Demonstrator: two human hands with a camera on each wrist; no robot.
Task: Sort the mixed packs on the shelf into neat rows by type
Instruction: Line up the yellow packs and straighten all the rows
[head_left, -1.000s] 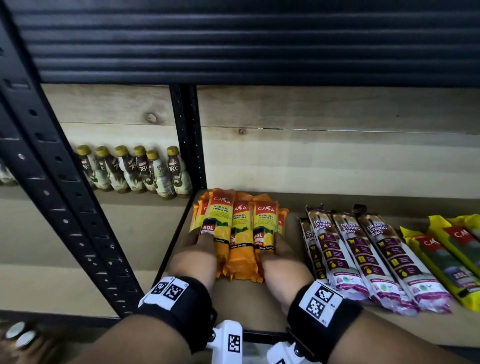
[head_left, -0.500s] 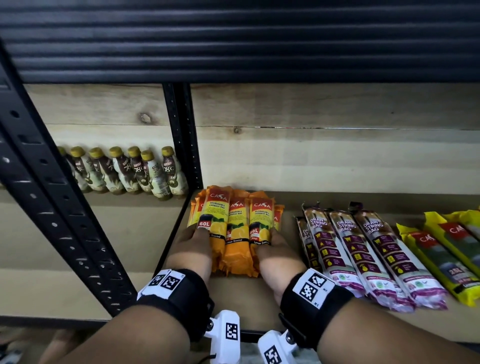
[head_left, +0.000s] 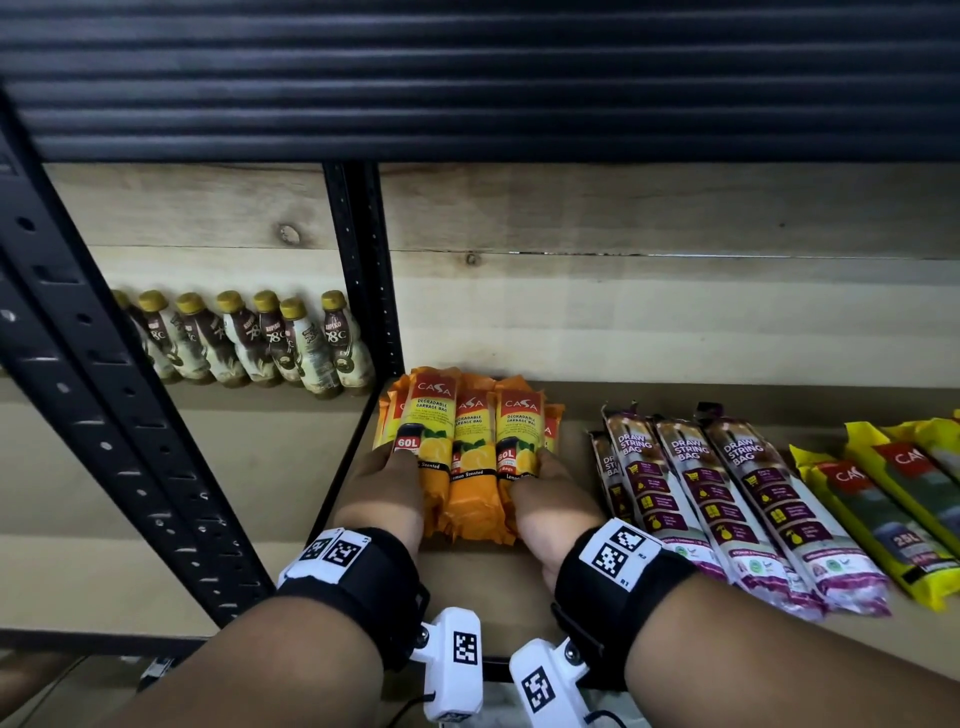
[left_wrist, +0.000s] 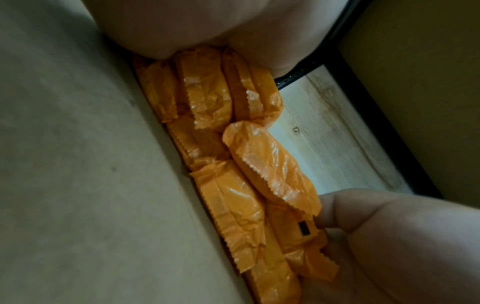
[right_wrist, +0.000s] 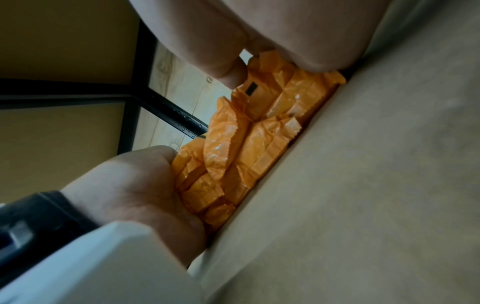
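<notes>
My left hand (head_left: 387, 488) and right hand (head_left: 553, 499) clamp the orange packs (head_left: 470, 452) between them on the shelf (head_left: 493, 597), left of the purple packs (head_left: 727, 499)

Black metal shelving against pale wood planks.
You face a tan shelf board (head_left: 649, 405) under a dark ribbed shelf (head_left: 467, 78), with perforated black uprights (head_left: 363, 270) dividing bays; knotty plank backing (head_left: 623, 291) runs behind, and small gold-capped bottles (head_left: 249, 338) stand in the left bay.

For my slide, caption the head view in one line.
Both hands, left hand and right hand, squeeze orange Casa garbage-bag packs together beside drawstring-bag packs.
</notes>
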